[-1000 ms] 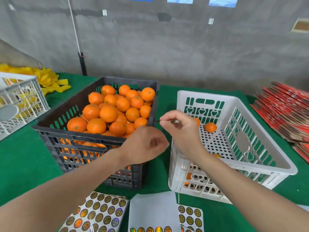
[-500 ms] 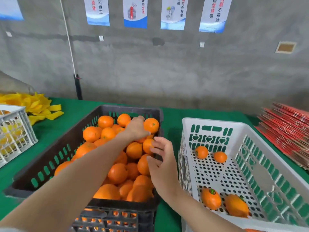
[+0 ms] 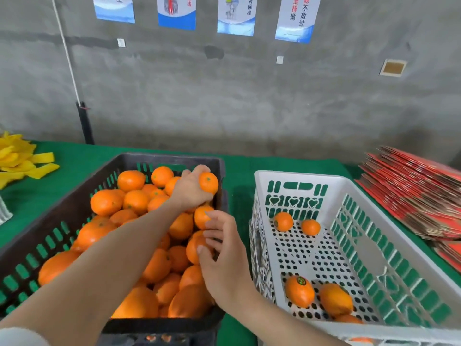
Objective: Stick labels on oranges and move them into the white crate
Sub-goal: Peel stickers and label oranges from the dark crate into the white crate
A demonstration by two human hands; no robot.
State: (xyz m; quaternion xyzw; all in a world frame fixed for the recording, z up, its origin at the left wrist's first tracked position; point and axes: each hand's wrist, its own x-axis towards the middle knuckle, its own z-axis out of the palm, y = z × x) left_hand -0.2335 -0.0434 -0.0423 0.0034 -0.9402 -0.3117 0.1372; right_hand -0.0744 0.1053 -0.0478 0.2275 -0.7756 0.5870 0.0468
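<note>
While the left hand [image 3: 190, 189] grips an orange [image 3: 209, 183] over the far right corner of the black crate [image 3: 172, 158], at centre frame, the right hand [image 3: 224, 258] hovers just below it. Its fingers are relaxed and slightly spread, the fingertips at the heaped fruit [image 3: 134, 201]. To the right stands the white crate [image 3: 299, 176], its walls pierced with heart cut-outs. A pair of oranges [image 3: 283, 221] lies at its far end, and others lie near the lower edge of the frame. One of these, the labelled orange [image 3: 299, 292], bears a round green label [image 3: 301, 280] whose print is too small to read. Along the top edge hang four blue-and-white posters [image 3: 295, 18]. The rightmost reads "不放过" and "坚持做", the next "合标准", and the rest is cut off. Both crates sit on a green cloth [image 3: 239, 176] covering the table. Yellow strips [image 3: 22, 158] lie at middle left, and a stack of red flat cartons [image 3: 411, 193] sits at the right edge. Behind is a bare grey concrete wall [image 3: 224, 101], with a white cord [image 3: 67, 53] running down to a black post [image 3: 84, 123] at upper left.
</note>
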